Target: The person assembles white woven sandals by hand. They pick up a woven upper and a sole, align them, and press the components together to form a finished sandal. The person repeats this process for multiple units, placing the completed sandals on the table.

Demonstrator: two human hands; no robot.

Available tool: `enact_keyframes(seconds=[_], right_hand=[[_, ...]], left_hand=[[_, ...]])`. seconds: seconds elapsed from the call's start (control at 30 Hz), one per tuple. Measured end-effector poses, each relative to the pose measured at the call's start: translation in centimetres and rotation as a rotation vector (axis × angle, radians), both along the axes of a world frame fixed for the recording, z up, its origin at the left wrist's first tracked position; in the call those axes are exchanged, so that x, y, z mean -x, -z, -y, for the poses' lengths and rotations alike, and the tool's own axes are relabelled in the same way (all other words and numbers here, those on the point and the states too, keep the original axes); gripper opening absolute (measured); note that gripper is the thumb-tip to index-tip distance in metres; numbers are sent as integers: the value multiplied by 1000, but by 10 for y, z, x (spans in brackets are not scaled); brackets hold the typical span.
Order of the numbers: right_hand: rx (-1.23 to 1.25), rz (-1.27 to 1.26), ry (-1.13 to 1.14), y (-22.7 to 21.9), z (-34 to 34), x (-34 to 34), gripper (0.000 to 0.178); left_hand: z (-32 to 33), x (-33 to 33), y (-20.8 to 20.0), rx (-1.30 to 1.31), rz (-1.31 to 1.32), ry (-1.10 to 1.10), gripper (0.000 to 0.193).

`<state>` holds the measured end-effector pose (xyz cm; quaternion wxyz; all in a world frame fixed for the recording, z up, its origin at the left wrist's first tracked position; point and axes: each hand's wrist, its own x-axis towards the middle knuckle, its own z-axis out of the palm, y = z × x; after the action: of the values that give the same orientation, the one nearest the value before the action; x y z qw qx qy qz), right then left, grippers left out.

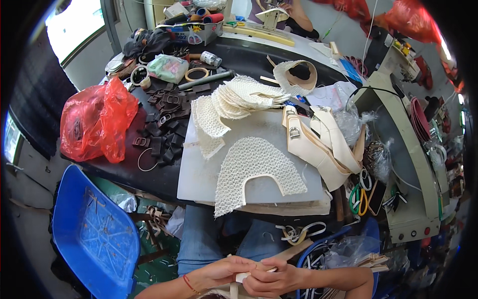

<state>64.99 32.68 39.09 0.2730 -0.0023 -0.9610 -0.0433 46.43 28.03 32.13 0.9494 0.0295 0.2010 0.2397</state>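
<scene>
Together, the left hand [226,270] and right hand [273,279] clamp 1 pale piece [242,277]; 1 woven panel [255,158] overlaps the white board [195,180] at its front edge.

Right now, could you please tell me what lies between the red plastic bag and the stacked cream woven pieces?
In the head view, dark brown straps, some with metal buckles, lie heaped there on the black tabletop.

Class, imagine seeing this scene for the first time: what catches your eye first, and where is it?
Probably the bright red plastic bag at left, with a blue plastic tub below it in view. Next comes the cream woven arch on the pale board, near the centre. At the bottom, the left hand and right hand hold a small pale piece.
</scene>
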Motion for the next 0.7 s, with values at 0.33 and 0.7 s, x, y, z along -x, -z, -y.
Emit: enact_keyframes(seconds=[0.33, 0.7], right_hand=[[559, 85, 421, -1, -19, -19, 18], [1870, -412, 166, 3, -30, -34, 90]], left_hand=[[-6, -1, -14, -1143, -1095, -542, 29], [-7, 2, -33, -1180, -980, -342, 18]])
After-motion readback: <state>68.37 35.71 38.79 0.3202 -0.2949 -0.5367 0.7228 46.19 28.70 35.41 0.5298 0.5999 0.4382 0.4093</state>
